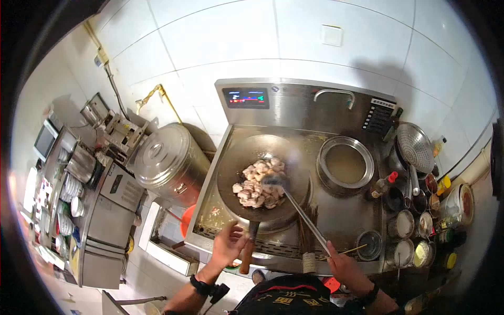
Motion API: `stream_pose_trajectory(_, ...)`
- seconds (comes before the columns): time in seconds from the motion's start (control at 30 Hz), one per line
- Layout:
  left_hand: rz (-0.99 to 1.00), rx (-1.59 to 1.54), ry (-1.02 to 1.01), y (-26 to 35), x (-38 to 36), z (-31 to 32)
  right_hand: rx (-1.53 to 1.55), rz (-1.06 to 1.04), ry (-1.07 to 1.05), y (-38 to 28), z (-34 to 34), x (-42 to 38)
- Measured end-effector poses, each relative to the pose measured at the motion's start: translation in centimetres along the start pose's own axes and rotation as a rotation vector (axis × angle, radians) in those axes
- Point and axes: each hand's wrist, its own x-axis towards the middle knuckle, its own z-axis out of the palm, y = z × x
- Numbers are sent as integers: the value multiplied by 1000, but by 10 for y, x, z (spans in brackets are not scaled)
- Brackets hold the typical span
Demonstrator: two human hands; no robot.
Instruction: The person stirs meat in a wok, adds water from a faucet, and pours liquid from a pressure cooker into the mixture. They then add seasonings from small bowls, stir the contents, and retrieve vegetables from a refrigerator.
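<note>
Head view: my right hand grips the ladle; beside my loosely spread left hand, the ungripped wok handle could swing under hard scraping.

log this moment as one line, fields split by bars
left hand: at wok handle, grip unclear | right hand: holding ladle | ladle: among meat pieces in wok | pot: liquid inside

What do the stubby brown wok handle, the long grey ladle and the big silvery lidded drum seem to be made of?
Stubby brown wok handle: probably wood, fairly matte, judging by its warm colour. Long grey ladle: metal, likely steel, from the shiny shaft. Big silvery lidded drum: shiny metal, perhaps stainless steel; its lid shows bright reflections.
</note>
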Motion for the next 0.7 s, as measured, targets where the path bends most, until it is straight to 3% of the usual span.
stream_pose_trajectory(0.03, -1, 102, 150, -32, -22, 21, -129, 65, -53, -6, -11, -2)
stream_pose_trajectory(0.07, -161, 169, -58, -70, -35, 46, -257, 129, -99, -13, -16, -4)
stream_pose_trajectory(0.1, -249, 98, -137, -100, 11, -19, -272, 64, 25, -77, 30, 76)
stream_pose_trajectory(0.13, -435, -407, -446, -112, 3, 2, -266, 149, -2, -84, 44, 90)
stream_pose_trajectory(0.17, -622, -829, -453, -102, -17, 17, -251, 231, -33, -87, 60, 100)
stream_pose_trajectory(0.23, -639, -989, -388, -120, -31, 27, -114, 125, 43, -82, 116, 106)
stream_pose_trajectory(0.3, -727, -1367, -431, -138, -23, 37, 7, 15, 135, -80, 139, 93)
stream_pose_trajectory(0.4, -761, -1400, -496, -123, -10, 33, -115, 38, 62, -81, 118, 49)
stream_pose_trajectory(0.5, -724, -1489, -603, -138, -10, 42, -320, 191, 2, -100, 81, 28)
stream_pose_trajectory(0.57, -684, -1438, -575, -135, -11, 40, -410, 163, 148, -120, 70, 36)
stream_pose_trajectory(0.7, -734, -1431, -535, -106, -21, 19, -245, 291, 72, -123, 103, 83)
